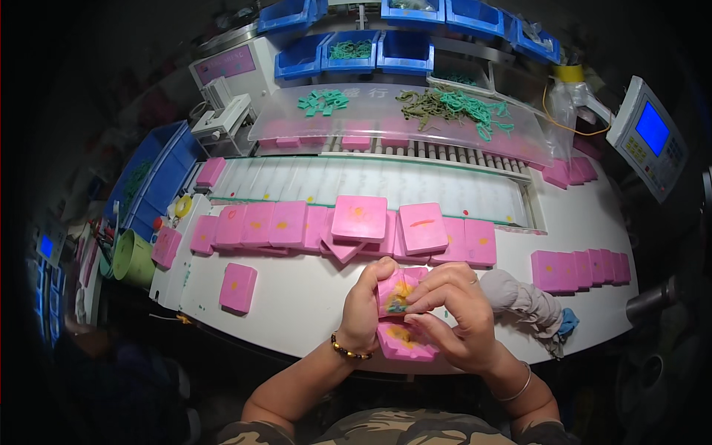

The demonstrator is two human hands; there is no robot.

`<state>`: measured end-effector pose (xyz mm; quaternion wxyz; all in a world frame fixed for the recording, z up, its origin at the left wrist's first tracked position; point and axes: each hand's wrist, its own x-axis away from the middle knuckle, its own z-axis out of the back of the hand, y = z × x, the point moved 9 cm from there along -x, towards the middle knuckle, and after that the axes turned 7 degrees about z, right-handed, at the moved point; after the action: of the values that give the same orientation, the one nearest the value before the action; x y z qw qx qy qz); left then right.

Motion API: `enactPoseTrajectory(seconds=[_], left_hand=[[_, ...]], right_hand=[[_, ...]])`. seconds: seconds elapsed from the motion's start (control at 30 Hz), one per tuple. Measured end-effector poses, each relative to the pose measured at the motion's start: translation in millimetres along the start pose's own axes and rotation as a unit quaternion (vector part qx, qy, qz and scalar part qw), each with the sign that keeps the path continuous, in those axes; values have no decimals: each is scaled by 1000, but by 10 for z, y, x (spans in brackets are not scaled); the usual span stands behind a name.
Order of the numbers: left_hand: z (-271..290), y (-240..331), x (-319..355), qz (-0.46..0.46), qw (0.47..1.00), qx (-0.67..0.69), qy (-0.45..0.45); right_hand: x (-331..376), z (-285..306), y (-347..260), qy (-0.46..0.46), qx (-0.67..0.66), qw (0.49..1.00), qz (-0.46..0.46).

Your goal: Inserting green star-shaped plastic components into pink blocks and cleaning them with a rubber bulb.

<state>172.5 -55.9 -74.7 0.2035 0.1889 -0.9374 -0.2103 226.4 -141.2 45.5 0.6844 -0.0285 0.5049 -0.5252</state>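
Near the table's front edge, my left hand (361, 308) grips a pink rubber mold, its thumb on the upper edge. The mold is spread apart into an upper half (389, 280) and a lower half (406, 351), both stained yellow inside. A small green piece (397, 305) shows in the upper half. My right hand (461, 315) has its thumb and fingers drawn together at the opening, right beside the green piece. Whatever lies between those fingertips is hidden. Just beyond my hands, a row of pink molds (289, 222) crosses the table, with some stacked on top.
A grey cloth (519, 300) lies right of my right hand. More pink molds (564, 271) line the right side; one mold (238, 288) sits alone at left. A clear shelf (363, 107) carries green pieces (475, 107) beneath blue bins (348, 55). A screen panel (653, 133) stands right.
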Motion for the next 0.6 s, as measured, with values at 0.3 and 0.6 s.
enactPoseTrajectory(seconds=[0.3,0.6], left_hand=[[-58,134,-17,-1,998,-7,60],[-203,-44,137,71,970,-197,-127]], right_hand=[[-49,137,-135,19,-68,998,-5],[105,432,-212,127,240,957,104]])
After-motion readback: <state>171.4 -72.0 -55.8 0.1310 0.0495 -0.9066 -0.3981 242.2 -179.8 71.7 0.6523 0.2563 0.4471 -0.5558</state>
